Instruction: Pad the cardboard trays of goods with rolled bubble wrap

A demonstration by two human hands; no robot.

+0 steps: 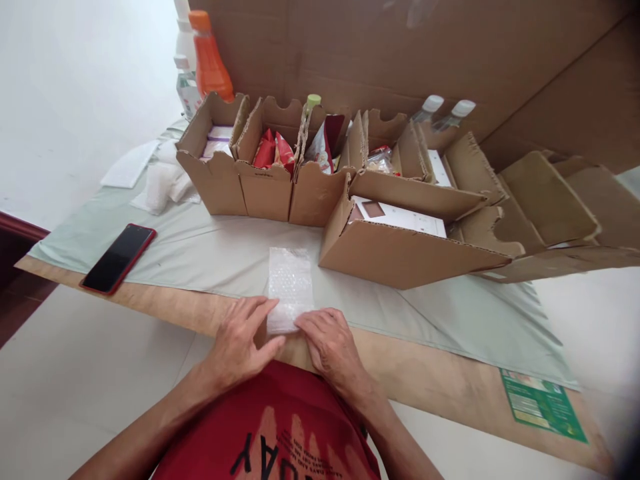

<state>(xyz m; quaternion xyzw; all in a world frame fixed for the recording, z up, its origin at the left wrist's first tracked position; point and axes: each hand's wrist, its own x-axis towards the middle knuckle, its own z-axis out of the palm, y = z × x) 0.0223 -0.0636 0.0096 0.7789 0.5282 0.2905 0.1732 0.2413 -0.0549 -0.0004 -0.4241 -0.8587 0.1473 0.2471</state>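
Bubble wrap (290,280) lies lengthwise on the counter (430,377), its near end at the edge by the person's body. The left hand (245,341) and right hand (331,343) press that end flat from either side, each grip spread open, closed on nothing (probably to stop the light sheet curling or sliding). Open cardboard boxes (265,190) stand just behind, in easy reach.

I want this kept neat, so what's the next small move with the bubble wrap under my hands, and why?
Probably roll the near end forward a little. The left hand and right hand both press that end of the bubble wrap, where it looks thicker. The rest lies flat and free, running toward the open carton.
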